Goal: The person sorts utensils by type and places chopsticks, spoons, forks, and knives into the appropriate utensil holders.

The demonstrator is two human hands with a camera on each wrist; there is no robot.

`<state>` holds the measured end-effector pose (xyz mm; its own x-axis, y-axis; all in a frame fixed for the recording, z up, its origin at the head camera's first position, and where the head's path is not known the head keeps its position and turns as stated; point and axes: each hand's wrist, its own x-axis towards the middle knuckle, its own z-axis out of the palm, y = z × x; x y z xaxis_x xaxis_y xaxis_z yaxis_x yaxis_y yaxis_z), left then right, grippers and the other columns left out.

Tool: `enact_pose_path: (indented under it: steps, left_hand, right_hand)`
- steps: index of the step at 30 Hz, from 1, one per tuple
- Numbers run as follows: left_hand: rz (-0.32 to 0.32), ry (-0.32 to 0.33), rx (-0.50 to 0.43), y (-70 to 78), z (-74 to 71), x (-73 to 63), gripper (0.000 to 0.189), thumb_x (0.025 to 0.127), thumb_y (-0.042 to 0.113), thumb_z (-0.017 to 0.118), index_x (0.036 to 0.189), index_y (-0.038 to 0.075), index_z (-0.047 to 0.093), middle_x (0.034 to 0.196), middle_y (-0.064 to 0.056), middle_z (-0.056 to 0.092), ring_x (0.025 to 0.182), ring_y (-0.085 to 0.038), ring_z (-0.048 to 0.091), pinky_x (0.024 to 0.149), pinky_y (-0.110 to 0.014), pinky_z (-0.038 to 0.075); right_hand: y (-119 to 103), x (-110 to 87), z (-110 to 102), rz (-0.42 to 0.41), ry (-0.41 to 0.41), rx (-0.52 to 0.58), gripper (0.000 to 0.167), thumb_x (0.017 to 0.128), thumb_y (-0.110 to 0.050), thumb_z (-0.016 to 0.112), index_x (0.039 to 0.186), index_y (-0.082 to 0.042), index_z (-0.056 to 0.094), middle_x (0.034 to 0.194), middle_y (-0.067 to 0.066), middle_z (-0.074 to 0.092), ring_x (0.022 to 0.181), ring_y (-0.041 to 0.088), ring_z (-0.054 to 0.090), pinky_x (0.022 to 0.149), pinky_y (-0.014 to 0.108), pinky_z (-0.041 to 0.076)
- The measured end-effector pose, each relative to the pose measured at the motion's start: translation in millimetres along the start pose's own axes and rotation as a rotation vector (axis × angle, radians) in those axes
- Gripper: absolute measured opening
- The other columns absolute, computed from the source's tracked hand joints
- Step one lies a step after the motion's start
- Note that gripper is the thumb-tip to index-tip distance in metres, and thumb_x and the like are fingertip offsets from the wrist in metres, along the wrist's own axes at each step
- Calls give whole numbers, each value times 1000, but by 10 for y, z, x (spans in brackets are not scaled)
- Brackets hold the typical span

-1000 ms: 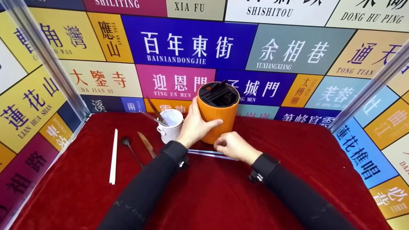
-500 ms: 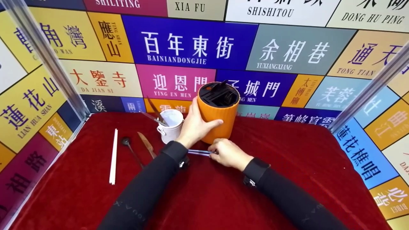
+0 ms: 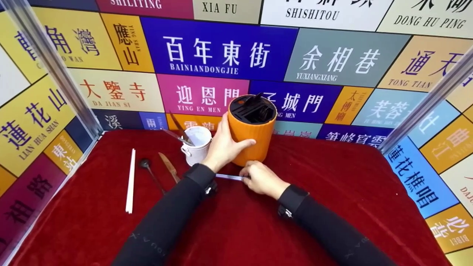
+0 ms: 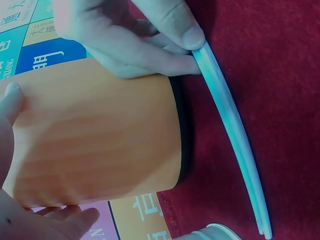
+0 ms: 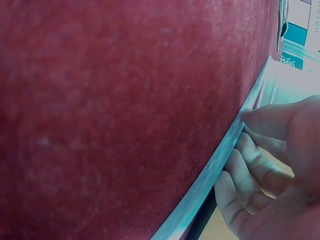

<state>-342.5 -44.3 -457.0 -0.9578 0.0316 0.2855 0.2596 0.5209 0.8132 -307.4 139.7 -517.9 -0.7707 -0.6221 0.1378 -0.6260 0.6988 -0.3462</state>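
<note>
My left hand (image 3: 223, 148) holds an orange cylindrical knife block (image 3: 257, 138) from its left side, thumb across the front. The block's black top has slots, and dark pieces show in it. At the foot of the block, my right hand (image 3: 260, 178) pinches a pair of pale chopsticks (image 3: 230, 177) between thumb and fingertips. In the left wrist view the chopsticks (image 4: 232, 125) lie side by side, just off the block's black base rim. The right wrist view shows the thumb on the chopsticks (image 5: 210, 170), along the red cloth.
Left of the block stands a white pot (image 3: 197, 152) with utensils leaning out of it. A knife (image 3: 169, 164), a dark spoon (image 3: 147, 165) and white chopsticks (image 3: 130, 181) lie on the red cloth (image 3: 236, 229). A sign-covered wall (image 3: 218, 48) rises behind the table.
My right hand has moved slightly left along the chopsticks, and the two, apart before, now lie together in its pinch. The left hand and the knife block have stayed in place.
</note>
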Motion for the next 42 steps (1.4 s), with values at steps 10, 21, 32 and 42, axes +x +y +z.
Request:
enact_pose_path:
  steps: [10,21,32,42]
  left_hand:
    - [17,-59,19,-77,-67,25,126,87,55,91,178,15,14,181,-13,33,163,-29,43,136,-45,35]
    - [41,-70,7,-83,-100,40,119,88,47,93,177,15,21,176,-11,41,158,-27,48,134,-44,38]
    - [64,-70,-19,-97,-109,44,113,88,45,94,174,17,27,172,-9,46,153,-24,52,132,-44,40]
    - [54,-83,12,-107,-114,36,116,90,50,92,176,14,23,177,-11,40,160,-26,45,136,-45,35]
  right_hand:
    - [-14,-5,28,36,14,25,8,95,-8,79,102,-4,82,98,9,74,93,29,73,88,45,62]
    - [26,-84,-179,-62,0,2,11,95,-5,77,103,-6,85,101,8,77,98,31,72,93,48,60]
    - [227,-254,-708,-76,-22,45,10,97,-6,78,104,-6,85,100,7,79,94,24,76,90,44,64]
    - [148,-292,-1305,-64,138,177,10,98,-12,82,108,-11,84,98,-1,76,87,13,71,80,30,63]
